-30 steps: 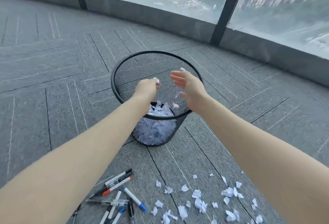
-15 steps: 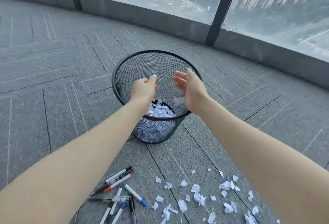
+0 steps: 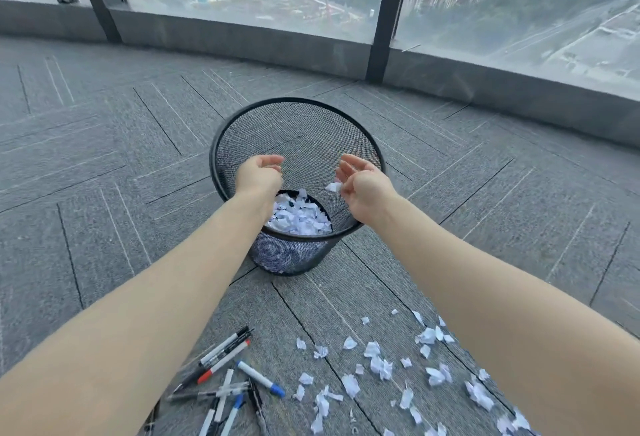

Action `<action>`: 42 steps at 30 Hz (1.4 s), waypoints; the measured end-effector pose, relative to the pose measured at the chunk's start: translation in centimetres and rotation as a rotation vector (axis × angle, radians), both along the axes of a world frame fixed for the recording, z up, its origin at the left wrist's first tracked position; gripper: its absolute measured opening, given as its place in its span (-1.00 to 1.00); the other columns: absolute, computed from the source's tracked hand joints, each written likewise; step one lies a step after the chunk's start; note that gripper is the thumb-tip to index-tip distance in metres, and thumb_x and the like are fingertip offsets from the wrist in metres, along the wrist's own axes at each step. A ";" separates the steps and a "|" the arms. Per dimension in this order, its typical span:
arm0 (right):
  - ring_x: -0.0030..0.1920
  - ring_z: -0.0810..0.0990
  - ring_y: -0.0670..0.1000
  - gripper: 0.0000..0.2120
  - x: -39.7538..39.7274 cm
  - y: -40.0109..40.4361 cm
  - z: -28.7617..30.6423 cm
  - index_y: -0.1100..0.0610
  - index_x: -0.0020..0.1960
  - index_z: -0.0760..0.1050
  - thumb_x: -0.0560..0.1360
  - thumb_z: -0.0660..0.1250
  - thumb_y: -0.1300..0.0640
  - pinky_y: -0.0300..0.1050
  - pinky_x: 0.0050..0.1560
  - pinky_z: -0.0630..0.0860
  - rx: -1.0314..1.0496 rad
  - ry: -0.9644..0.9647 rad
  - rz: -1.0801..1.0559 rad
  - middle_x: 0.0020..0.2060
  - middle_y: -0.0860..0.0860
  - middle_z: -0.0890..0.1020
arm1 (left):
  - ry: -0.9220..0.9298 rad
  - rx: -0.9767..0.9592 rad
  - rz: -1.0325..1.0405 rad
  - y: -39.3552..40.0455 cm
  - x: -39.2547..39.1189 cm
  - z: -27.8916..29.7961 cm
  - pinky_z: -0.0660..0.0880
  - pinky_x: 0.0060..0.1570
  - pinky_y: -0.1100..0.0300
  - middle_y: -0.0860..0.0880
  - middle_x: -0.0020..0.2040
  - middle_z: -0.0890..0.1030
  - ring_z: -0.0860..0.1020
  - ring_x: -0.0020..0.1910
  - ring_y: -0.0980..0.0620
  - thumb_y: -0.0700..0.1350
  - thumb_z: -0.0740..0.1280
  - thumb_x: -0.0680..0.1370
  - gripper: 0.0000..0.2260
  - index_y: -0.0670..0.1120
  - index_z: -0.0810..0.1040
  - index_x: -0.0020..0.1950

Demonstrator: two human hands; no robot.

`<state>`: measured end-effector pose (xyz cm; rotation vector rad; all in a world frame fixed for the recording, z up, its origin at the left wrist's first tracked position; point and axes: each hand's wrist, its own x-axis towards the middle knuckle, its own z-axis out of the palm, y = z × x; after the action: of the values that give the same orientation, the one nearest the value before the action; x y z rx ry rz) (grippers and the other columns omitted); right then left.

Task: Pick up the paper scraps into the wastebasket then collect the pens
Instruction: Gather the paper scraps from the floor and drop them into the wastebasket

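A black mesh wastebasket (image 3: 298,100) stands on the grey carpet, its bottom covered with white paper scraps (image 3: 298,218). Both my hands hover over its opening. My left hand (image 3: 259,172) has loosely curled fingers and holds nothing. My right hand (image 3: 365,188) is also loosely curled, palm turned left; one small scrap (image 3: 334,187) hangs at the edge of its fingers, and I cannot tell whether it touches them. Several more scraps (image 3: 377,363) lie scattered on the floor near me at the right. Several pens (image 3: 228,366) lie in a loose heap at the lower left.
A low grey ledge (image 3: 242,37) with tall windows and dark frame posts (image 3: 381,37) runs along the far side. The carpet tiles (image 3: 104,158) stretch to the left and right of the basket.
My hands have drawn apart and curled over the basket, and the scraps they dropped have landed inside. The view has tilted up a little.
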<state>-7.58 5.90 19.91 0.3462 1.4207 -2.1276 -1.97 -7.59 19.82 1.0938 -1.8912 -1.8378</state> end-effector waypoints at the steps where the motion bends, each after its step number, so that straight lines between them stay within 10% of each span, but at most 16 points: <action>1: -0.03 0.52 -0.06 -0.56 0.0 0.2 -0.2 0.15 -0.03 0.49 0.42 0.05 0.60 -0.16 0.14 0.52 0.024 -0.002 -0.010 -0.05 0.04 0.51 | -0.004 -0.005 -0.012 0.2 -0.2 0.0 0.51 0.12 0.08 0.02 -0.14 0.46 0.47 -0.02 0.03 -0.50 0.12 0.46 -0.63 -0.08 0.49 0.01; 10: -0.07 0.53 -0.04 -0.72 0.4 1.1 0.3 0.17 -0.06 0.47 0.43 0.21 0.51 -0.16 0.01 0.57 -0.071 0.071 -0.073 -0.08 0.05 0.50 | 0.086 -0.011 -0.077 0.8 -0.2 0.5 0.52 -0.03 0.23 -0.02 -0.12 0.52 0.50 -0.12 0.07 -0.48 0.14 0.46 -0.67 -0.08 0.51 -0.08; 19: -0.19 0.53 -0.07 -0.69 -0.4 12.4 -5.1 0.14 -0.14 0.47 0.47 0.14 0.52 -0.19 -0.11 0.58 0.143 0.135 -0.346 -0.21 0.04 0.52 | -0.021 -1.023 -0.638 3.2 1.0 0.0 0.47 -0.20 0.14 0.09 -0.23 0.54 0.52 -0.22 0.00 -0.16 0.17 0.56 -0.82 -0.01 0.54 0.06; 23: -0.19 0.49 -0.05 -0.66 0.8 19.1 -12.3 0.16 -0.09 0.48 0.45 0.09 0.54 -0.22 -0.21 0.51 0.436 0.031 -0.466 -0.20 0.03 0.50 | 0.311 -1.403 -0.541 5.8 0.7 -1.8 0.42 0.05 0.07 -0.10 0.03 0.56 0.51 0.02 -0.09 -0.27 0.20 0.50 -0.75 -0.15 0.53 0.14; 27: -0.17 0.44 -0.02 -0.66 2.9 23.6 -16.5 0.17 0.05 0.50 0.48 0.06 0.45 -0.07 -0.20 0.49 0.737 0.045 -0.454 -0.09 0.06 0.54 | 0.592 -1.590 -0.929 11.0 0.6 -6.2 0.36 0.12 0.06 -0.08 0.01 0.59 0.49 0.05 -0.08 -0.33 0.28 0.36 -0.70 -0.11 0.52 0.06; 29: -0.15 0.42 0.00 -0.65 3.1 25.4 -17.6 0.18 0.10 0.50 0.48 0.05 0.42 0.07 0.00 0.50 0.850 0.055 -0.450 -0.04 0.04 0.52 | 0.385 -1.557 -1.323 14.2 1.2 -8.6 0.36 0.17 0.01 -0.09 0.10 0.58 0.52 0.12 -0.10 -0.32 0.31 0.35 -0.65 -0.11 0.52 0.12; 33: -0.15 0.48 0.05 -0.64 1.4 29.7 -19.8 0.08 0.07 0.51 0.43 0.08 0.37 -0.14 -0.19 0.44 1.069 0.168 -0.376 0.13 0.11 0.51 | -0.418 -1.504 -1.736 18.2 2.6 -13.5 -0.05 0.43 -0.15 -0.10 0.52 0.12 0.05 0.50 -0.08 -0.20 0.18 0.53 -0.52 -0.11 0.20 0.46; 37: 0.29 0.40 0.12 -0.58 -1.2 33.3 -21.5 0.11 0.22 0.48 0.43 0.13 0.35 0.00 0.31 0.32 1.363 0.264 -0.069 0.37 0.09 0.34 | -0.752 -1.611 -1.735 20.5 3.1 -16.6 -0.15 0.41 -0.26 -0.18 0.53 -0.02 -0.05 0.51 -0.17 -0.14 0.15 0.59 -0.44 -0.18 -0.02 0.52; 42: 0.46 0.17 0.09 -0.43 -3.4 35.2 -23.0 0.06 0.42 0.27 0.44 0.13 0.37 0.14 0.42 0.16 1.525 0.252 0.253 0.49 0.03 0.14 | -0.950 -1.472 -1.596 21.2 5.0 -18.9 -0.19 0.42 -0.23 -0.18 0.53 -0.15 -0.02 0.51 -0.15 -0.23 0.13 0.56 -0.37 -0.23 -0.19 0.51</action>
<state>-10.97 41.13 -3.12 0.3796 2.7919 -0.5237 3.02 13.64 0.89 -0.4705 -3.7866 0.7938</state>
